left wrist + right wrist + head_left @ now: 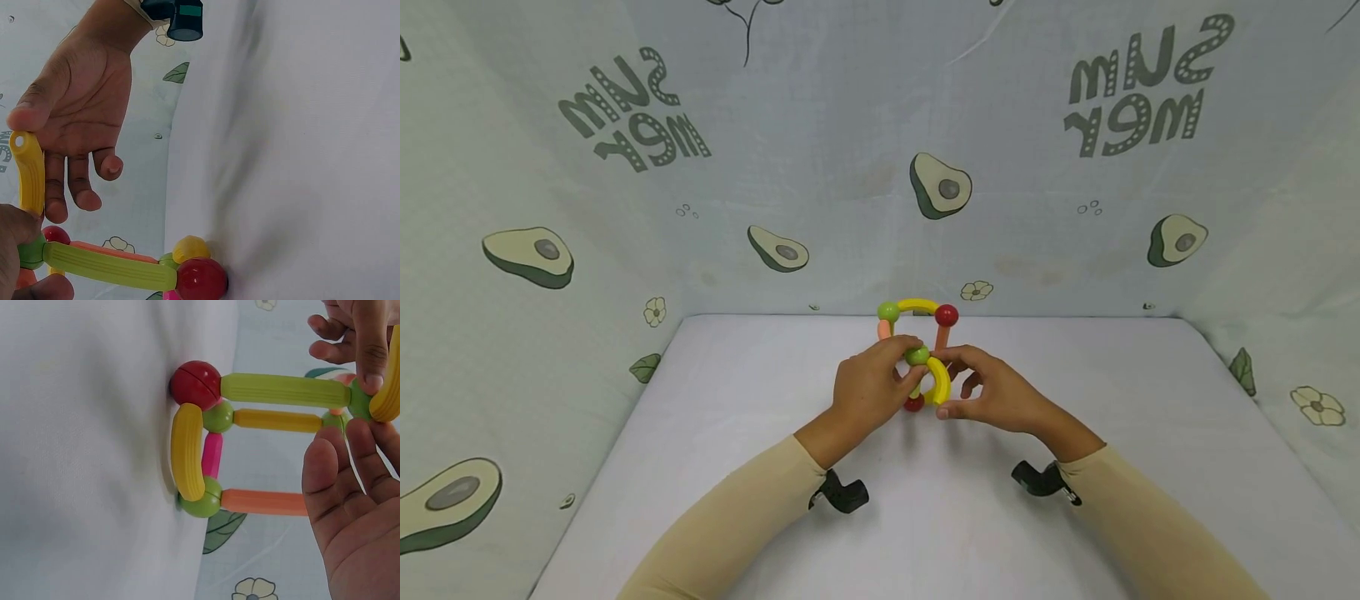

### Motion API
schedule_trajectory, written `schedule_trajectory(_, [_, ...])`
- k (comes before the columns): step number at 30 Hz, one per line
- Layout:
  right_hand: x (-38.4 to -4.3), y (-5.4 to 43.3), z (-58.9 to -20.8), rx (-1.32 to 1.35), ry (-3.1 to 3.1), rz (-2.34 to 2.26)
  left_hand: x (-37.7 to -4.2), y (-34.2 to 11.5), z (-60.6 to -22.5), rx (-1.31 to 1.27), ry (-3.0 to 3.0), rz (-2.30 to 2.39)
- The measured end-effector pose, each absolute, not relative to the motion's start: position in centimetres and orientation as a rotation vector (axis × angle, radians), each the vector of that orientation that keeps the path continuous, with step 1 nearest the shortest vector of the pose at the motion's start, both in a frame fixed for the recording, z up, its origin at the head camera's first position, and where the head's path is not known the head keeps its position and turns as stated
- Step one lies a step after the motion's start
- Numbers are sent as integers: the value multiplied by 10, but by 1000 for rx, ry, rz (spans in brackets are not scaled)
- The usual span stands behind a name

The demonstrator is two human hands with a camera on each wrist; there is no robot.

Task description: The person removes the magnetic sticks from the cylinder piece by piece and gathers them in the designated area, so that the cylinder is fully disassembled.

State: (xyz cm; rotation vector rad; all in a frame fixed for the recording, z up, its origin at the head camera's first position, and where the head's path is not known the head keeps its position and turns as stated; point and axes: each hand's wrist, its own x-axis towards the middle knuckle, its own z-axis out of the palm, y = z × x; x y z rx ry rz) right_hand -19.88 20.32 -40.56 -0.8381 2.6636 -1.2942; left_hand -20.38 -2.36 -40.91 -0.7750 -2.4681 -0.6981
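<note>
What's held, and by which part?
The left hand pinches the toy frame by its nearest green ball; the right hand touches a yellow stick, grip unclear.

A glossy red plastic ball point(195, 384) carries a dark seam line; a shiny plastic ball point(218, 417) is light green. The straight, ribbed plastic rods come in lime green point(281, 389), salmon orange point(265, 502) and hot pink point(212, 455). A curved yellow plastic rod point(30, 178) has fine lengthwise grooves. Plain beige fabric sleeves point(737, 500) cross a white tabletop point(932, 525). The pale grey cloth backdrop point(850, 108) bears cream-and-green avocados and dotted grey lettering.
</note>
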Motion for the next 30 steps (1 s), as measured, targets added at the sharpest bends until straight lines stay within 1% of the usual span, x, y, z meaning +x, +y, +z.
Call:
schedule_trajectory(20, [-199, 202, -409, -824, 2714, -1280, -201, -24, -408, -766, -2504, -692])
schedule_trajectory(30, [-200, 215, -413, -751, 2746, -1265, -201, -24, -408, -769, -2491, -706])
